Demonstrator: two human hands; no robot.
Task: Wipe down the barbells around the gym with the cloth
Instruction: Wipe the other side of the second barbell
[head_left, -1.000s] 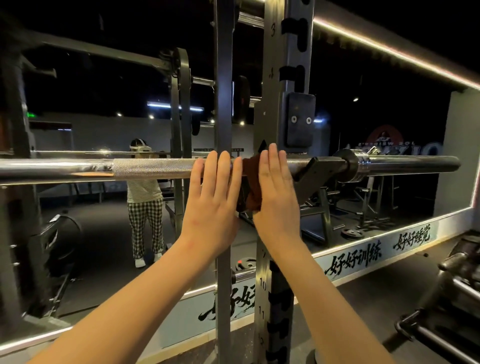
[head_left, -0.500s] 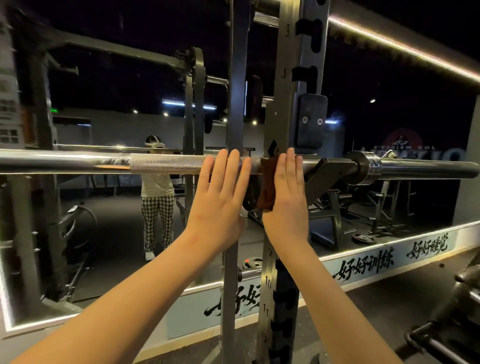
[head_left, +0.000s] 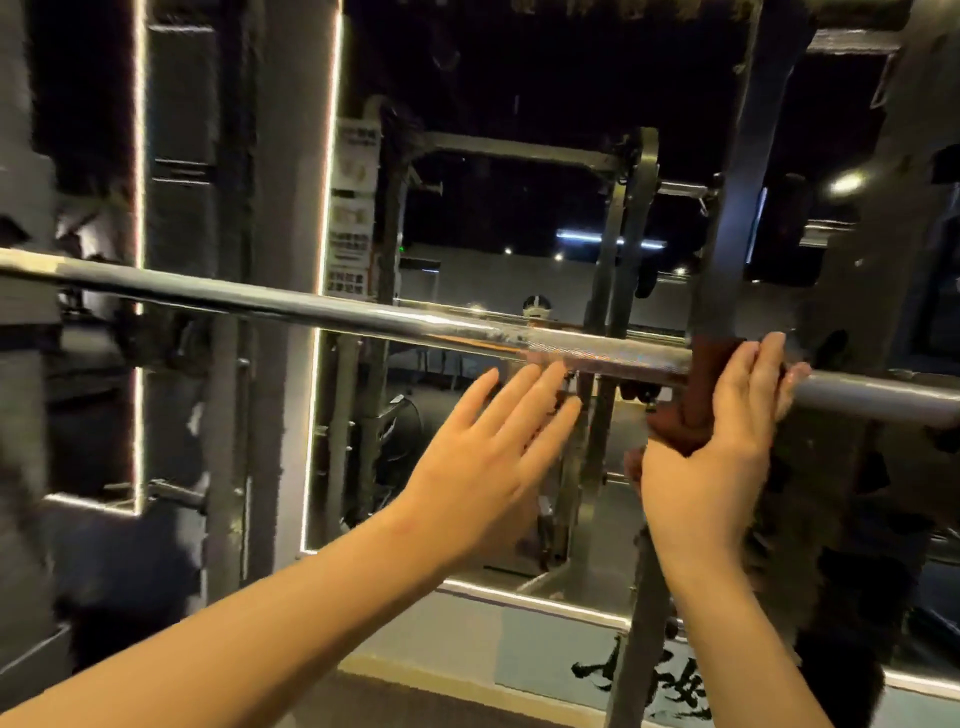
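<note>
- Two bare forearms come in from the bottom edge, one on each side.
- Left hand (head_left: 483, 452): flat and spread, palm away from the camera. Four straight fingers (head_left: 537, 382) are in view, holding nothing. The tips sit just under the bar; contact cannot be told.
- Right hand (head_left: 727, 431): laid over the cloth, pressing it to the bar. The fingertips (head_left: 774, 345) reach over the bar's top edge, only slightly bent. The thumb is tucked below the hanging bunch, so the cloth is held between thumb and palm. Blur hides the finger count.
- One cloth (head_left: 693, 364): reddish-brown, draped over the bar under the right hand, with a gathered end hanging just below it.
- One barbell (head_left: 363, 312): chrome, running from the left edge down to the right edge at a slight slope. Its knurled section (head_left: 608, 356) lies between the two hands. The part right of the cloth is smooth.
- One rack upright (head_left: 727, 234): grey steel, blurred, rising behind the bar at the cloth.
- One lit strip (head_left: 314, 415) frames a mirror on the wall behind.
- One panel of printed notices (head_left: 353, 218) at the mirror's left edge; unreadable.
- In the mirror, one reflected person (head_left: 537, 307) stands well back, mostly hidden by the bar.
- One pale band with black brush lettering (head_left: 639, 675) runs below the mirror.
</note>
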